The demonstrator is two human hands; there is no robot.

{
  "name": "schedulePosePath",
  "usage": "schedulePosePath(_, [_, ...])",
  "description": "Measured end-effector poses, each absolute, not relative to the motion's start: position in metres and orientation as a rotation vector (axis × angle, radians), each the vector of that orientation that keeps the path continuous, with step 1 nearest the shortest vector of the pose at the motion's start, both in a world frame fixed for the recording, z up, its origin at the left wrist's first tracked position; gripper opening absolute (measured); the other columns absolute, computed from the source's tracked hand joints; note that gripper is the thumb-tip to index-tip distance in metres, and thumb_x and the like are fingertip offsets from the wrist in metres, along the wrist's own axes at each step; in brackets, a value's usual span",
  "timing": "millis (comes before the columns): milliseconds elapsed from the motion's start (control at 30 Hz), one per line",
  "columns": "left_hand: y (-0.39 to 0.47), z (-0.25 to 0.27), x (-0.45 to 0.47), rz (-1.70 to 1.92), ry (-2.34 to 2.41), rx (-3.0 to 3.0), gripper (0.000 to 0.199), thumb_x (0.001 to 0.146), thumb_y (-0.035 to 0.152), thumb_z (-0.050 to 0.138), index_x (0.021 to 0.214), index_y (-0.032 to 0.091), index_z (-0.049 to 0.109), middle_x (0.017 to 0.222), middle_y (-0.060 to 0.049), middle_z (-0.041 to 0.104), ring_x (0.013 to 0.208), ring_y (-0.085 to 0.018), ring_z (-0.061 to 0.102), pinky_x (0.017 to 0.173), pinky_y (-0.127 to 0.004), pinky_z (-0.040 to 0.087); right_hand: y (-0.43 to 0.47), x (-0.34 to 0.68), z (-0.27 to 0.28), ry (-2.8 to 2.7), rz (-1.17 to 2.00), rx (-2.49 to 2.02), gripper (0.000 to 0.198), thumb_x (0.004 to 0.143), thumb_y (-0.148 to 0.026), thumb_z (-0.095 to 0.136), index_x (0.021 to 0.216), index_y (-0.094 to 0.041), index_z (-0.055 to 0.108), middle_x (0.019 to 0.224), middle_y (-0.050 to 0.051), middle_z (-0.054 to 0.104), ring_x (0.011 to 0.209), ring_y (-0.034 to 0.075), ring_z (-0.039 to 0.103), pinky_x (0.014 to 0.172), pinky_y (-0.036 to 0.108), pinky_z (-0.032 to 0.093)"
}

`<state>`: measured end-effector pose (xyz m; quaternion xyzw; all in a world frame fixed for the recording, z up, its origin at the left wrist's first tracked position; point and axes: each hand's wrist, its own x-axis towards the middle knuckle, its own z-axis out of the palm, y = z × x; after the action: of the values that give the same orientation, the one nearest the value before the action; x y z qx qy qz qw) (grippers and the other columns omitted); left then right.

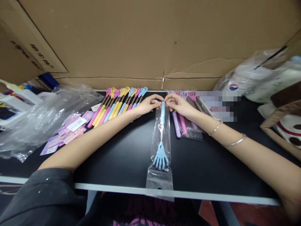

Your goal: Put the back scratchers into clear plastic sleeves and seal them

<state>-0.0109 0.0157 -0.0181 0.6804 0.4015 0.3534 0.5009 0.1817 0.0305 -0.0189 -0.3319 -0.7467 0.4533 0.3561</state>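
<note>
A light blue back scratcher (161,153) with a hand-shaped head lies inside a clear plastic bag (154,180). Its head points toward me, and the bag's flap with a hole hangs over the table's front edge. At the far end, by the tip of the blue handle, my left hand (149,105) pinches the bag from the left. From the other side my right hand (178,104) pinches the same end, its fingertips almost touching the left ones. Exactly how much plastic is between the fingers is hidden.
Unbagged pink, yellow and blue back scratchers (115,108) lie in a row at left, near printed cards (74,125) and loose clear bags (47,116). Bagged purple and pink scratchers (182,124) lie right. A wrapped white cup (244,80) stands far right; cardboard (141,40) walls the back.
</note>
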Motion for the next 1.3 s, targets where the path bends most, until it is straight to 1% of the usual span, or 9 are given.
schedulePosePath(267, [0.0148, -0.0185, -0.0109, 0.861, 0.954, 1.657, 0.014, 0.089, 0.016, 0.055, 0.103, 0.014, 0.055, 0.066, 0.003, 0.059, 0.063, -0.007, 0.055, 0.052, -0.016, 0.033, 0.0292, 0.1812, -0.0189, -1.924, 1.163, -0.857, 0.011, 0.084, -0.010, 0.056, 0.088, -0.020, 0.051, 0.068, -0.005, 0.052, 0.051, 0.006, 0.049, 0.044, 0.018, 0.039])
schedulePosePath(433, [0.0145, -0.0184, -0.0097, 0.861, 0.968, 1.653, 0.014, 0.088, 0.015, 0.054, 0.102, 0.013, 0.055, 0.064, 0.004, 0.057, 0.063, -0.007, 0.055, 0.052, -0.017, 0.034, 0.0309, 0.1814, -0.0201, -1.918, 1.162, -0.867, 0.010, 0.084, -0.010, 0.056, 0.088, -0.019, 0.052, 0.070, -0.004, 0.053, 0.050, 0.006, 0.049, 0.044, 0.019, 0.038])
schedulePosePath(700, [0.0147, -0.0189, -0.0102, 0.861, 0.958, 1.659, 0.014, 0.087, 0.015, 0.055, 0.101, 0.015, 0.055, 0.066, 0.004, 0.058, 0.063, -0.008, 0.055, 0.052, -0.017, 0.033, 0.0307, 0.1823, -0.0210, -1.912, 1.147, -0.871, 0.008, 0.084, -0.016, 0.059, 0.088, -0.019, 0.052, 0.070, -0.004, 0.054, 0.050, 0.006, 0.049, 0.041, 0.018, 0.035])
schedulePosePath(900, [0.0140, -0.0175, -0.0102, 0.850, 0.966, 1.663, 0.015, 0.088, 0.015, 0.053, 0.103, 0.014, 0.054, 0.067, 0.003, 0.059, 0.064, -0.008, 0.056, 0.052, -0.018, 0.034, 0.0305, 0.1818, -0.0209, -1.911, 1.145, -0.870, 0.009, 0.083, -0.015, 0.060, 0.087, -0.019, 0.052, 0.071, -0.004, 0.054, 0.050, 0.006, 0.049, 0.043, 0.019, 0.037])
schedulePosePath(1100, [0.0141, -0.0181, -0.0097, 0.857, 0.947, 1.681, 0.011, 0.087, 0.013, 0.052, 0.098, 0.014, 0.053, 0.065, 0.004, 0.058, 0.061, -0.007, 0.055, 0.051, -0.016, 0.033, 0.0309, 0.1808, -0.0214, -1.914, 1.140, -0.872, 0.009, 0.083, -0.012, 0.057, 0.085, -0.019, 0.052, 0.069, -0.004, 0.054, 0.049, 0.006, 0.049, 0.045, 0.020, 0.039])
schedulePosePath(1300, [0.0144, -0.0187, -0.0089, 0.864, 0.943, 1.693, 0.010, 0.087, 0.012, 0.052, 0.097, 0.014, 0.053, 0.065, 0.004, 0.057, 0.060, -0.007, 0.055, 0.051, -0.016, 0.033, 0.0306, 0.1808, -0.0217, -1.918, 1.138, -0.867, 0.010, 0.083, -0.013, 0.059, 0.084, -0.020, 0.052, 0.068, -0.004, 0.054, 0.049, 0.007, 0.049, 0.044, 0.020, 0.039])
